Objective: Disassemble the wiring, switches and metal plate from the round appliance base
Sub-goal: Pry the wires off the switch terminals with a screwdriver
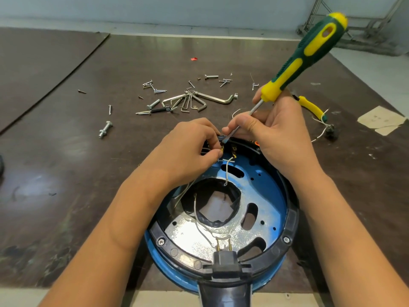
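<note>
Item 1. Base (pixel 292 218): round, blue outer wall, black inner ring with two hex fasteners. It sits on the table (pixel 88 173) at 6 o'clock, nearest you, open side up.

Item 2. Plate (pixel 272 196): a shiny metal disc inside the base, silver at 7 o'clock and tinted blue from 12 to 4. It has oval slots, small holes and a ragged central opening.

Item 3. Wires (pixel 228 171): thin and white. One runs from 12 o'clock down to the central opening. Others loop across the plate to the socket (pixel 224 260), which is black with brass pins, at the base's 6 o'clock.

Item 4. Switch (pixel 230 147): black with brass terminals, at the base's 12 o'clock rim.

Item 5. Your left hand (pixel 190 140): fingers curled, thumb and forefinger pinching a terminal at the switch.

Item 6. Your right hand (pixel 276 129): fingers wrapped round the screwdriver (pixel 309 47), thumb and forefinger pinching its shaft low down. The tip touches the switch. The green-and-yellow handle slants up toward 1 o'clock.

Item 7. Loose on the table beyond the base:
- hex keys (pixel 190 100) at 12 o'clock
- screws (pixel 155 87) scattered round the hex keys
- a bolt (pixel 105 129) at 10 o'clock
- yellow-handled pliers (pixel 309 107) at 2 o'clock, partly behind your right hand
</note>
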Available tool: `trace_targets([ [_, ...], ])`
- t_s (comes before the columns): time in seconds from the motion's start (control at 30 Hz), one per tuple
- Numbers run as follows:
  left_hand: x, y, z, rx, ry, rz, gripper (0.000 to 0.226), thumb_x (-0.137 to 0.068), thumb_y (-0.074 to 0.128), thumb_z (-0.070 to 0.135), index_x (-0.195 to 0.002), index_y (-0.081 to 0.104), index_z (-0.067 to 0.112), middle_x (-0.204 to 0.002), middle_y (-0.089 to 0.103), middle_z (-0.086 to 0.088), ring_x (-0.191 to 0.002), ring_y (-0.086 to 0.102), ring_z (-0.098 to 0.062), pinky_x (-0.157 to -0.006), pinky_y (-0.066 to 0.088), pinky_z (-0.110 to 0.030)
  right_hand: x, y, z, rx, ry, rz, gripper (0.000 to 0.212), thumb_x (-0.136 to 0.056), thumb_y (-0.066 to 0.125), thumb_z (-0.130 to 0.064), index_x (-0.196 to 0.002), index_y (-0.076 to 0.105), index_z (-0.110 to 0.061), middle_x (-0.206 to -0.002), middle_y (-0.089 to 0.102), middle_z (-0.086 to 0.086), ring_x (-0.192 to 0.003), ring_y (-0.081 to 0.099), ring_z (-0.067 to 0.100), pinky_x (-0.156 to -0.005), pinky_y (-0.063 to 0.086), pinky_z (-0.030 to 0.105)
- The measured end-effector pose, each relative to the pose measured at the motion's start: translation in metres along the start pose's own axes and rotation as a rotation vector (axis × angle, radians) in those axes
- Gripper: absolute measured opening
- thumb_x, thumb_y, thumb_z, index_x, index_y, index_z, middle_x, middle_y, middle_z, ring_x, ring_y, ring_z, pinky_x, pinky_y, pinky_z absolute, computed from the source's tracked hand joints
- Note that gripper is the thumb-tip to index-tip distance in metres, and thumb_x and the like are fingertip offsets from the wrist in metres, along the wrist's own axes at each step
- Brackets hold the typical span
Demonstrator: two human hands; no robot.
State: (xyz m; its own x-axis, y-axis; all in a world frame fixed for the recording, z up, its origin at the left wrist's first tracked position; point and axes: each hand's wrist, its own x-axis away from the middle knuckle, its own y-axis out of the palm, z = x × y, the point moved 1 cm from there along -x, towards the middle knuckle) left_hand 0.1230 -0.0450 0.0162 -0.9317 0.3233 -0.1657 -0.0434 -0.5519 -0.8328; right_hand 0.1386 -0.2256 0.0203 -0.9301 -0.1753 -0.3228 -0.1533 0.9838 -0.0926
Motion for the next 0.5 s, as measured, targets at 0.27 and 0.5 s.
trace_targets([
  [0.27, -0.0005, 0.0003, -0.0008, -0.002, 0.001, -0.006, 0.008, -0.089, 0.068, 0.028, -0.082, 0.072, 0.025, -0.117, 0.059, 0.015, -0.103, 0.057, -0.005, -0.09, 0.05, -0.041, -0.0057, 0.0016, -0.0029, -0.119, 0.173, 0.072, 0.029, -0.1, 0.056, 0.01, -0.11, 0.037, -0.01, -0.083, 0.07, 0.021, -0.078, 0.078, 0.036, -0.069, 0.064, 0.036],
  [0.5, 0.0004, 0.0004, -0.0003, 0.01, -0.001, -0.002, 0.009, -0.089, 0.068, 0.029, -0.083, 0.072, 0.024, -0.118, 0.059, 0.015, -0.105, 0.057, -0.005, -0.092, 0.049, -0.041, -0.0082, -0.0003, 0.0023, -0.159, 0.223, 0.115, 0.03, -0.098, 0.061, 0.006, -0.101, 0.041, -0.017, -0.077, 0.075, 0.015, -0.077, 0.078, 0.036, -0.066, 0.063, 0.037],
])
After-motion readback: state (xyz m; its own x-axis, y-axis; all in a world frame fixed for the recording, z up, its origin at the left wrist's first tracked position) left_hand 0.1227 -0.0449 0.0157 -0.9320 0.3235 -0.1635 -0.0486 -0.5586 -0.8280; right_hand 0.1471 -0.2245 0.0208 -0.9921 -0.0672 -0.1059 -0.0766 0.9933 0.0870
